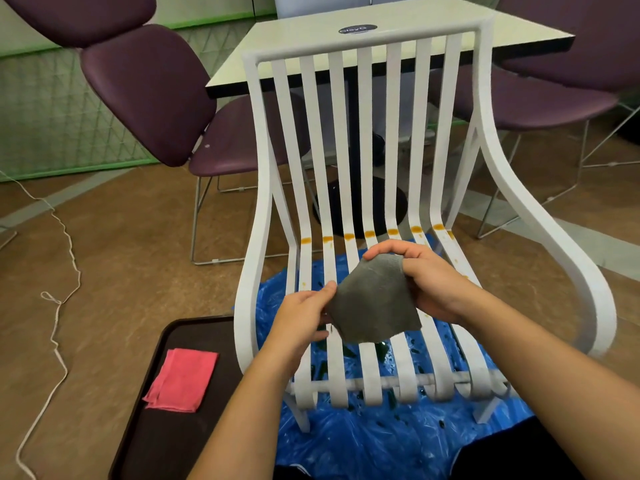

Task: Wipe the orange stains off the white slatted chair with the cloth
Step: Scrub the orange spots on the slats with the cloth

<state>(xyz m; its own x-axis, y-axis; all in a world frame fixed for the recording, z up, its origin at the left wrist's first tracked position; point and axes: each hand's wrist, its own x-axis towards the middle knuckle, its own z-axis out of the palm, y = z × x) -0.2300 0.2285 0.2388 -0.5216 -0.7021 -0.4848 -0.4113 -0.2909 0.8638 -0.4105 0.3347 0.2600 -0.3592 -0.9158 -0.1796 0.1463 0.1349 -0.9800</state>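
Observation:
A white slatted chair [367,133] faces me, standing on blue plastic sheeting. A row of orange stains [370,234] runs across the slats where the back curves into the seat, with smaller orange spots lower on the left and right slats. A grey cloth [374,303] hangs above the seat, held by both hands. My left hand [304,315] pinches its left edge. My right hand [422,275] grips its upper right part, fingers curled over the top. The cloth does not touch the stains.
A dark tray [180,434] lies on the floor at lower left with a folded pink cloth [181,379] on it. Purple chairs [149,91] and a pale table [381,32] stand behind the white chair. A white cord [57,306] trails over the brown floor at left.

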